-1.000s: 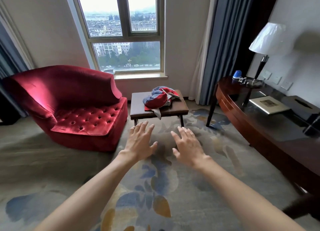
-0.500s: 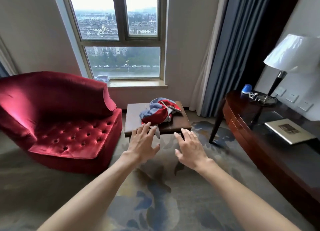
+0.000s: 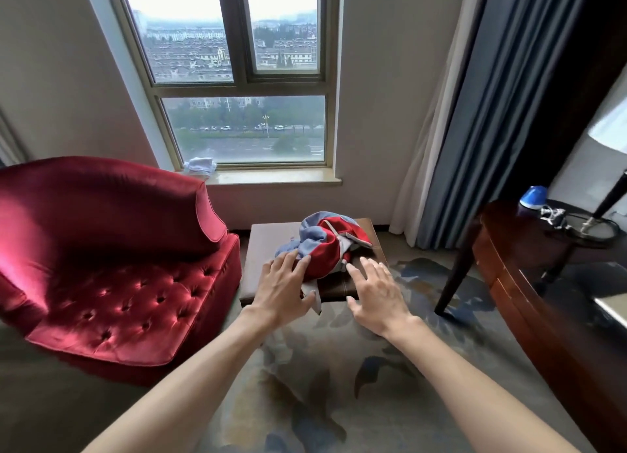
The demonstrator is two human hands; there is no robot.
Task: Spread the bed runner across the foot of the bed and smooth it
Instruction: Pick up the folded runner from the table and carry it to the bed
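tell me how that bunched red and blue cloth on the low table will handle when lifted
Probably floppy: the bed runner lies crumpled in soft folds on the low table, so it should sag and unfurl when lifted. A strip hangs over the front edge, so ends may trail. Its red part looks glossy, so it might slip in a loose grip.

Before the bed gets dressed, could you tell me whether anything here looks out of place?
Yes: the bed runner lies crumpled in a heap on the small brown table beside the red armchair, one end drooping over its front edge. A white cloth sits bunched on the windowsill.
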